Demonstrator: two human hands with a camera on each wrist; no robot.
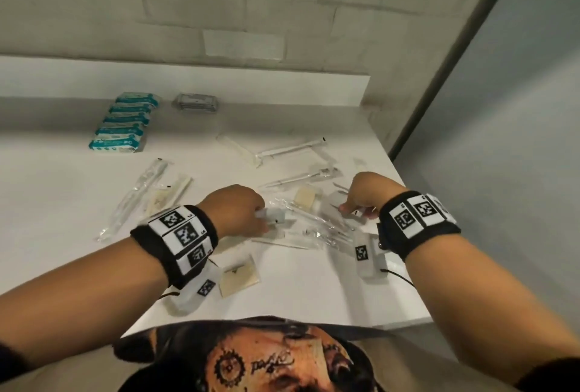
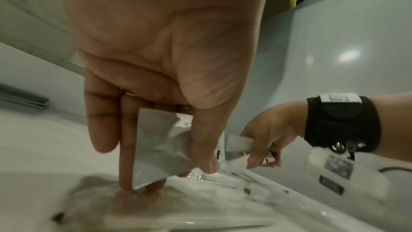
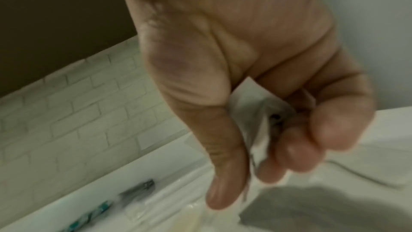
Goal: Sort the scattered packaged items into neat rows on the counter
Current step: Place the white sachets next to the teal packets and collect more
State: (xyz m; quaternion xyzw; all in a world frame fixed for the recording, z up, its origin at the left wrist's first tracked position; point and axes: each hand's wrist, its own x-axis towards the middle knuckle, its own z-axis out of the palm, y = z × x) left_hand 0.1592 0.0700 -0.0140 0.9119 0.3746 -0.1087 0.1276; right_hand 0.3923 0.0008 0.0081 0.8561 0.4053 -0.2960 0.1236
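Note:
Small packaged items lie scattered over the white counter (image 1: 62, 178). My left hand (image 1: 262, 216) pinches a small flat pale packet (image 1: 274, 216) just above a pile of clear sleeves (image 1: 317, 228). In the left wrist view the left hand (image 2: 180, 176) holds this packet (image 2: 160, 147) between thumb and fingers, with two fingertips touching the counter. My right hand (image 1: 348, 206) pinches another small white packet (image 1: 357, 212) to the right of the pile. The right wrist view shows the right hand (image 3: 247, 183) with thumb and curled fingers closed on that packet (image 3: 256, 121).
Several teal packets (image 1: 124, 123) form a neat row at the back left, with a grey packet (image 1: 196, 103) beside them. Long clear sleeves (image 1: 138, 194) lie on the left, syringe-like packs (image 1: 288, 150) further back, and a beige square packet (image 1: 238, 277) near me. The counter's right edge (image 1: 408, 266) is close to my right wrist.

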